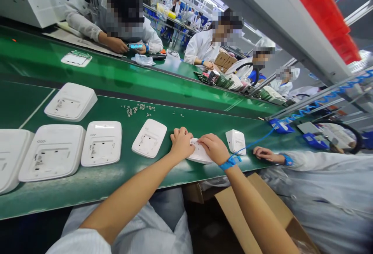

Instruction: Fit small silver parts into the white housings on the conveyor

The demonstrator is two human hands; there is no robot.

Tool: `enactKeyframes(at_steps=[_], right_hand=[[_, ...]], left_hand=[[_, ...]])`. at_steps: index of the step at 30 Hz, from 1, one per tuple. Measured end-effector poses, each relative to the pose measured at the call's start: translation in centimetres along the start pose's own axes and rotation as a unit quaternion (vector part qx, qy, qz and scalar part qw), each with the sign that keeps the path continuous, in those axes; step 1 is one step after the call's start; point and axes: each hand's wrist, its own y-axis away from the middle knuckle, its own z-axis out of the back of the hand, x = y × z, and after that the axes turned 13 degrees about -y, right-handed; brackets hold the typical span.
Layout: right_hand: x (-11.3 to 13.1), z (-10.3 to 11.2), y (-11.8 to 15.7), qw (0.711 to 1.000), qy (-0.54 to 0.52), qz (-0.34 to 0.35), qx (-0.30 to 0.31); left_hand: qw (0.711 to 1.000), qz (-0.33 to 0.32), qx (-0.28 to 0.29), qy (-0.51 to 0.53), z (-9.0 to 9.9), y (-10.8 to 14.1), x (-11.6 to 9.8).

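A white plastic device housing (198, 155) rests on the green bench in front of me, partly covered by my hands. My left hand (181, 143) grips its left end with bent fingers. On its right side, my right hand (215, 148) holds it, fingertips pressed close to the top edge; a blue wrist strap (230, 162) circles that wrist. Left of my hands lies another white housing (149, 138), its recessed face up. A further small white housing (236, 142) stands just to the right. Small loose clear parts (141, 108) are scattered behind.
More white housings (101, 143) line the bench (116, 184) at left. A co-worker's hand (265, 155) rests at the right edge. Below the bench is an open cardboard box (244, 215). A blue coiled cord (317, 102) hangs at right. Co-workers sit across the green line (163, 77).
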Motion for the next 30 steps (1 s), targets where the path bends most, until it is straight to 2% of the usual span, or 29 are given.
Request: enactKeyframes(at_steps=[6,12,17,21,25,30], right_hand=[[0.6,-0.4,0.0,1.0,-0.003,0.027,0.003],[1.3,-0.3,0.1,0.998,0.058,0.017,0.025],[1.4,-0.4,0.2,1.0,0.014,-0.001,0.021],[1.6,-1.1,0.9,0.997,-0.041,-0.025,-0.059],[2.0,-1.8,1.8,0.986,0.005,-0.065,-0.156],[2.2,-2.1,2.1,0.984,0.026,-0.073,-0.159]], left_hand=[[1.0,-0.011,-0.023,-0.003,-0.4,0.1,-0.1],[0.999,-0.006,-0.042,-0.02,-0.5,0.5,-0.4],[0.999,-0.002,-0.04,-0.022,-0.4,0.5,-0.5],[0.999,0.01,-0.04,-0.019,-0.3,0.5,-0.6],[0.999,0.004,-0.038,-0.018,-0.4,0.5,-0.7],[0.999,0.004,-0.039,-0.02,-0.3,0.6,-0.9]])
